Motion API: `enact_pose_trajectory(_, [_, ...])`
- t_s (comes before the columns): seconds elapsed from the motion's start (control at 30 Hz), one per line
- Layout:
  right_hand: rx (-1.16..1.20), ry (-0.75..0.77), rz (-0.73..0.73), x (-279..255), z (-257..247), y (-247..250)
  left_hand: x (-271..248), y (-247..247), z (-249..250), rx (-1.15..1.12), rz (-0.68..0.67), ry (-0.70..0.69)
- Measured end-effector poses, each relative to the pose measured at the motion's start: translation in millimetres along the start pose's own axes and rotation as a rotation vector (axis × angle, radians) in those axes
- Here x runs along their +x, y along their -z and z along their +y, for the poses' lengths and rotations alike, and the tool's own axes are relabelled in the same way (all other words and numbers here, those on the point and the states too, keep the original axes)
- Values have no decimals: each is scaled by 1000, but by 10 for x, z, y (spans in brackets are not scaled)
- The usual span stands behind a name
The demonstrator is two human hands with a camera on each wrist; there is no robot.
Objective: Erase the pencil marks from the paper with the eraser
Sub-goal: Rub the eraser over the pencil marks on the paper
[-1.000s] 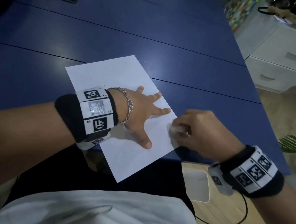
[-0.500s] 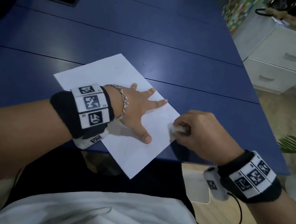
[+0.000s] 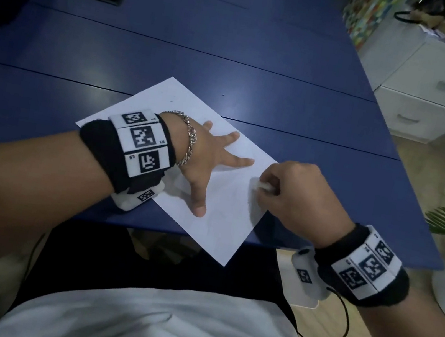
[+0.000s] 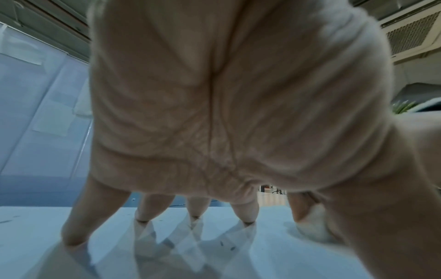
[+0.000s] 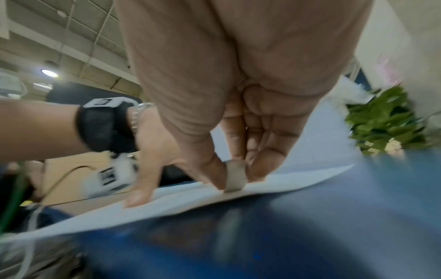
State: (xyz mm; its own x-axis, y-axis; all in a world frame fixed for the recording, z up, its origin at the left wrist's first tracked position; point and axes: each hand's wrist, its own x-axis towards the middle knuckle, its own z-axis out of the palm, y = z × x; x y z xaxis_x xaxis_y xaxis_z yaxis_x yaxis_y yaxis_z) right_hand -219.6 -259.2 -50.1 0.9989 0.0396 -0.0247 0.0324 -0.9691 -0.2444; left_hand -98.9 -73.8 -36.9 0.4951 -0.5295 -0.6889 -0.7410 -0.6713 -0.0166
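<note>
Since a moment ago the paper (image 3: 224, 221) has turned slightly under the left hand (image 3: 205, 159), whose spread fingers press it flat, while the right hand (image 3: 295, 197) pinches the eraser (image 3: 260, 186) against its right edge on the blue table (image 3: 233, 53).

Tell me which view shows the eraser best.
The right wrist view: the eraser sits pinched in the right hand, its tip on the paper. The head view shows a small white piece; the left wrist view a blur.

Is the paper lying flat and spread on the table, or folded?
Spread flat: the paper lies unfolded under the left hand, its near corner overhanging the table edge.
</note>
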Motion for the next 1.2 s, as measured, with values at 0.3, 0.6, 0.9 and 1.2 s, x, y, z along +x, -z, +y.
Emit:
enact_pose_trajectory(0.3, [4,26,-25,136,-61,27,-9,28,37,27,-12,18])
enact_pose_trajectory(0.6, [-93,106,-155,181,-123,121,-1,33,36,24,-15,16])
enact_pose_trajectory(0.9, [-118,150,-197,173,-222,119,-35,37,47,22,-1,15])
enact_pose_trajectory(1.2, [-114,166,-243,75,-205,127,-37,41,57,30,1,32])
